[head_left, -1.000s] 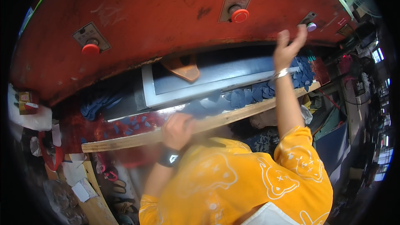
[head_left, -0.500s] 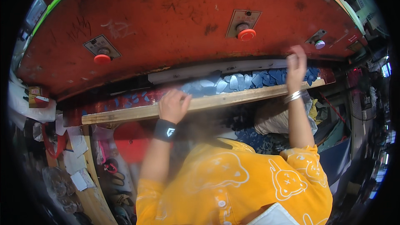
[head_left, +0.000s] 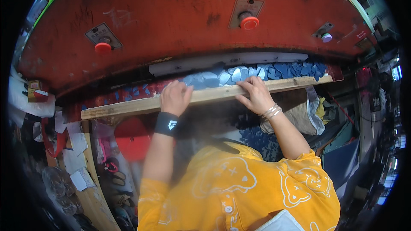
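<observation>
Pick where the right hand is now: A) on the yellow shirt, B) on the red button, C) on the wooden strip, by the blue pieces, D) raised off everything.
C: the right hand lies on the wooden strip with fingers at the blue pieces; the left hand grips the same strip further left.

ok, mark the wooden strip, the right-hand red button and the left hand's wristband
wooden strip (head_left: pixel 128 108): head view, bare stretch left of the left hand.
right red button (head_left: pixel 249 22): head view, middle of its cap.
black wristband (head_left: pixel 166 124): head view, band's face on the left wrist.
</observation>
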`<state>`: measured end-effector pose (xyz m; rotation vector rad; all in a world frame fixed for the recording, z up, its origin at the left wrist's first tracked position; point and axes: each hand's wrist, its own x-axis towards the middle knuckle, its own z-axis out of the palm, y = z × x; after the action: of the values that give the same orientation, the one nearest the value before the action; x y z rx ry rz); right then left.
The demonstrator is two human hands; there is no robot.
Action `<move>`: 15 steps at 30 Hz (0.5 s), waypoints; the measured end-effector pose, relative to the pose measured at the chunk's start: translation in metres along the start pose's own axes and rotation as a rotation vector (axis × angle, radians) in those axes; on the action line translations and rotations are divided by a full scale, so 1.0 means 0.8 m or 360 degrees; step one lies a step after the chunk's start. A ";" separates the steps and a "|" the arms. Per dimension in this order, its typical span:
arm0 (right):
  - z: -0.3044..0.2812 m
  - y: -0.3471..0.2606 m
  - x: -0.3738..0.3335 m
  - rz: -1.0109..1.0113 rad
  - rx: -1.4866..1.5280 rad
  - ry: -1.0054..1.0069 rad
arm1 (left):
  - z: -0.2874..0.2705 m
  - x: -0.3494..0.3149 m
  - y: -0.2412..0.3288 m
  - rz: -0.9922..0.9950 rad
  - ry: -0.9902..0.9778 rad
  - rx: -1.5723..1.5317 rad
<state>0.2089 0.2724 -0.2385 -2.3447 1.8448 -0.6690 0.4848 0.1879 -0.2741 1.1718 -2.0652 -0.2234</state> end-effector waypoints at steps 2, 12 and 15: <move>0.003 -0.002 0.001 0.0065 -0.0019 -0.0006 | 0.002 0.002 -0.001 -0.0036 -0.0029 0.0002; -0.066 -0.013 0.036 0.0235 0.0286 -0.1152 | -0.027 -0.042 0.039 -0.0444 -0.0559 -0.0090; -0.050 -0.037 0.068 0.0417 0.0669 -0.0613 | -0.052 -0.057 0.052 -0.0396 -0.0966 -0.0033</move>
<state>0.2302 0.2374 -0.1772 -1.7791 1.6109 -0.4731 0.4993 0.2565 -0.2480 1.4774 -2.4044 -0.8021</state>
